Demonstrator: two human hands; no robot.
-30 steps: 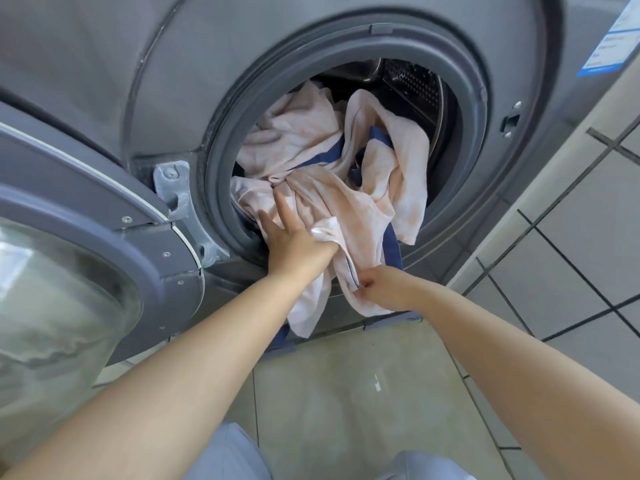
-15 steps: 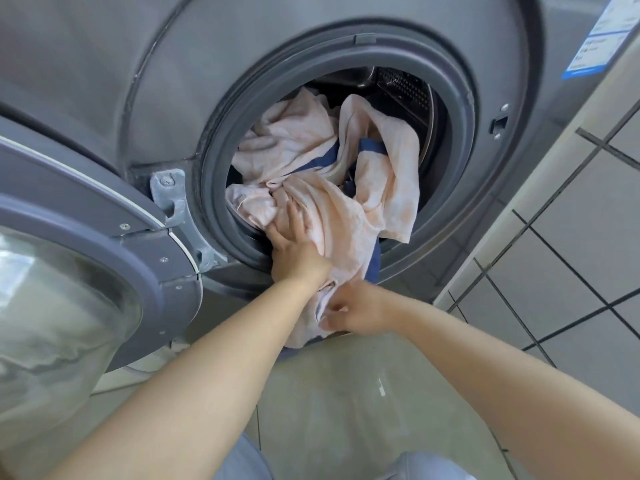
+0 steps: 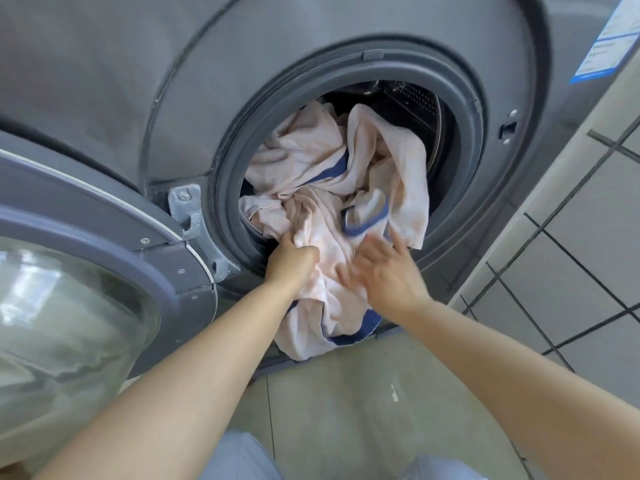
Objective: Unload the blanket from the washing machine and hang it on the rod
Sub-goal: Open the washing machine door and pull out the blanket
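A: Where is the blanket right now?

B: Most of it is in the washing machine, bunched up in the round opening. It is pale pink with a blue edge. One part hangs out over the bottom lip of the opening and dangles down near the floor.

A: What is the left hand doing?

B: Its fingers are curled tight around a bunch of the blanket, right at the lower left of the opening. The arm reaches straight up from the near side.

A: And the right hand?

B: It is a bit blurry. The fingers are spread out straight and it holds nothing. It sits just right of the left hand, on or right next to the hanging part. I can't tell if it really touches the cloth.

A: Which way does the blanket lie from the hands?

B: The big lump is farther in and higher up than both hands. The cloth runs from deep inside, out over the lip, and down. So I think it has to be pulled toward the person, out and down.

A: Which hand is nearer to the loose flap on the right?

B: The right one. The flap hangs just above and beyond its fingers, so it looks ready to grab there.

A: Is the door in the way?

B: No, it is swung wide open on the left. I can't see the rod.
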